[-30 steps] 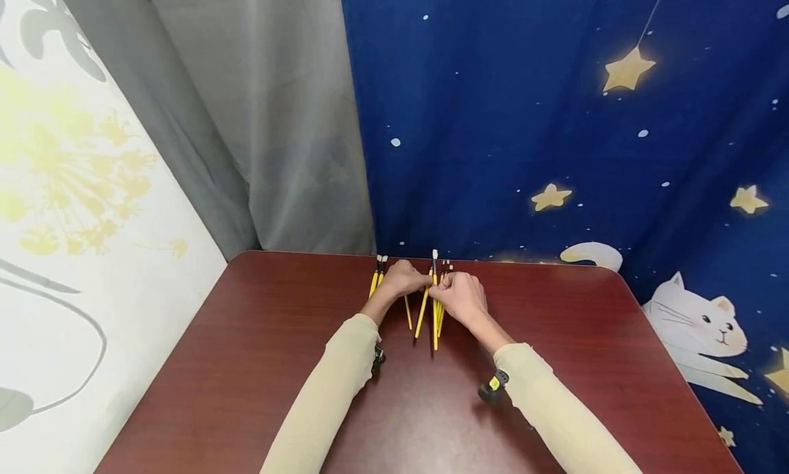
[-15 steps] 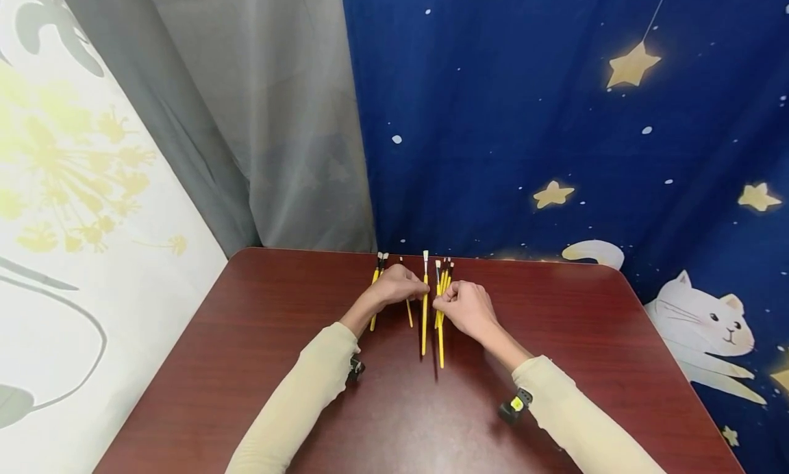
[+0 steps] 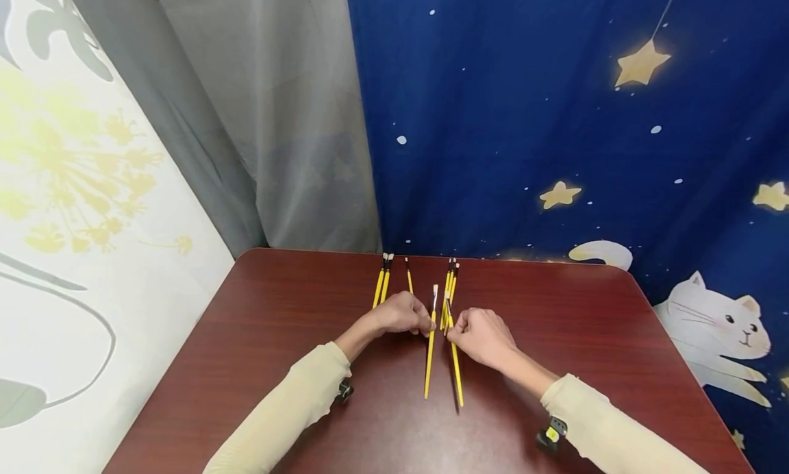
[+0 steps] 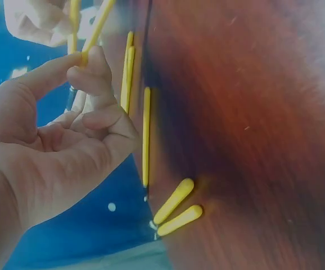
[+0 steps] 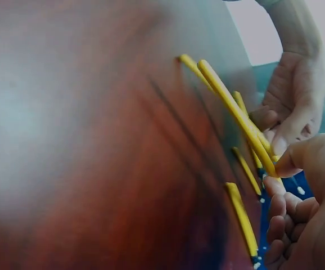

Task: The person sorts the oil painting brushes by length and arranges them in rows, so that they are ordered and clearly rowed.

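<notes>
I have the left hand pinching 1 brush, the right hand pinching another brush, both raised over the table. I'd hold them lightly and clear of the remaining brushes.

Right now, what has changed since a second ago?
The left hand and right hand have moved away from the far edge of the glossy dark-red table and slightly apart, bringing along a slim yellow-handled paintbrush and a second yellow-handled paintbrush, one pinched in each. The other yellow-handled paintbrushes stay near that edge.
</notes>
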{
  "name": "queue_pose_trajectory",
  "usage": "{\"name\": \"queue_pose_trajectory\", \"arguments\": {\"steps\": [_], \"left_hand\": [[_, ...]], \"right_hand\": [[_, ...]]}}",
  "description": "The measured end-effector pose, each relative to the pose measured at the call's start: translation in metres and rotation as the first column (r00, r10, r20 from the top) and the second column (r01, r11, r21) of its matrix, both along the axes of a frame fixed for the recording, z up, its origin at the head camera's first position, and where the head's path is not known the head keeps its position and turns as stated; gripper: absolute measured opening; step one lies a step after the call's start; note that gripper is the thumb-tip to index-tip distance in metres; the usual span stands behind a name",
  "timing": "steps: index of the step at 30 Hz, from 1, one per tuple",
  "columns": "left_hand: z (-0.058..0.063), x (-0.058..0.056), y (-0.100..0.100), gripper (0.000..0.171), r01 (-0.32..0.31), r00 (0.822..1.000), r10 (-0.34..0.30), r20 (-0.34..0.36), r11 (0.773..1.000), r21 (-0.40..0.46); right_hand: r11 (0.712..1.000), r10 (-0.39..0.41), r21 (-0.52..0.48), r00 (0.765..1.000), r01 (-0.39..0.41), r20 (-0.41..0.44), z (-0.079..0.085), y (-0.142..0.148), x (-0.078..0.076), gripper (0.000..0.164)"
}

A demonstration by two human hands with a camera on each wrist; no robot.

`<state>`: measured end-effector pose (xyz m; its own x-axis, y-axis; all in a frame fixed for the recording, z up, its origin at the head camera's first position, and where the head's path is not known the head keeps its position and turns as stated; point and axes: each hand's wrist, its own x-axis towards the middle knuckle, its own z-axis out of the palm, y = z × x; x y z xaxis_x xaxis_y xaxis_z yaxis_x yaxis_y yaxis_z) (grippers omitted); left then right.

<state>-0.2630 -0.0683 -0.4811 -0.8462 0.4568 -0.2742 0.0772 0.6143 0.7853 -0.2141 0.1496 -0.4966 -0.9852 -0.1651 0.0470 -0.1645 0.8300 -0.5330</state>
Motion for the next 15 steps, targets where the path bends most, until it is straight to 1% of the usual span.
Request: {"name": "queue_pose_trajectory", "arguments": {"steps": [4, 7, 12, 15], "left_hand": [[-0.003, 0.012, -0.001, 0.018, 0.020, 0.999, -0.020, 0.039, 1.000, 0.001], [-0.004, 0.019, -0.002, 0.017, 0.026, 0.998, -0.026, 0.062, 1.000, 0.000], [-0.003, 0.030, -0.002, 0.014, 0.051, 0.991, -0.051, 0.126, 0.999, -0.002], [-0.003, 0.036, -0.001, 0.018, 0.078, 0.985, -0.074, 0.155, 0.997, -0.016]], "right_hand": [[1.000, 0.005, 0.011, 0.999, -0.006, 0.037, -0.007, 0.001, 0.014, 0.024], [1.000, -0.001, 0.023, 0.999, -0.001, 0.048, -0.010, 0.002, 0.023, 0.026], [0.999, -0.003, 0.053, 0.998, 0.000, 0.062, -0.013, 0.001, 0.033, 0.028], [0.998, -0.004, 0.065, 0.998, -0.001, 0.069, -0.014, -0.001, 0.038, 0.029]]}}
